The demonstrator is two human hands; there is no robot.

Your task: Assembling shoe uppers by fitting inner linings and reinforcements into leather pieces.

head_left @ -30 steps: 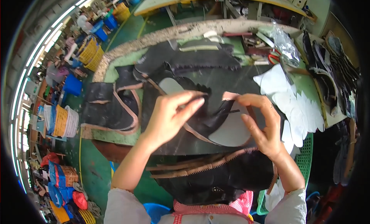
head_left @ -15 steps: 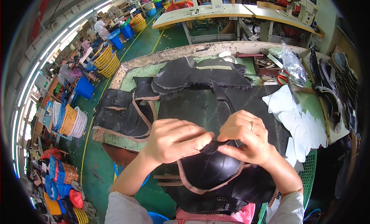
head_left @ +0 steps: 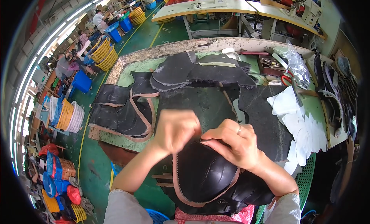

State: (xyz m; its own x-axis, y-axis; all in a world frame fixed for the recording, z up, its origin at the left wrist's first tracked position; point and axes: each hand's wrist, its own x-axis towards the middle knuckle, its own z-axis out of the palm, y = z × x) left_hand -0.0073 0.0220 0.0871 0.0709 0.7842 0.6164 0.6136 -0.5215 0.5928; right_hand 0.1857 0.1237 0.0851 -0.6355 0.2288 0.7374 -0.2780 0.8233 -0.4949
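A glossy black leather boot upper [head_left: 208, 174] with a zigzag seam and a pinkish-brown edge strip hangs over the near side of the table. My right hand [head_left: 235, 143], with a ring on one finger, pinches its top edge between thumb and fingers. Beside it on the left, my left hand [head_left: 175, 129] is curled and raised slightly above the same edge. Motion smears its fingers, so what they hold is not visible. More black leather [head_left: 254, 189] lies beneath the upper, near my lap.
Black leather uppers [head_left: 123, 116] lie left on the table; fuzzy-edged black pieces [head_left: 173, 72] lie at the back. White cut pieces [head_left: 304, 131] are fanned at right. Behind them are red-handled scissors [head_left: 286, 77], a toolbox [head_left: 268, 64] and clear plastic [head_left: 296, 68]. A raised rim [head_left: 154, 48] borders the table.
My left hand has lifted up and away from my right hand, which has shifted slightly left. The upper has turned, and more of its surface and its seam now show.
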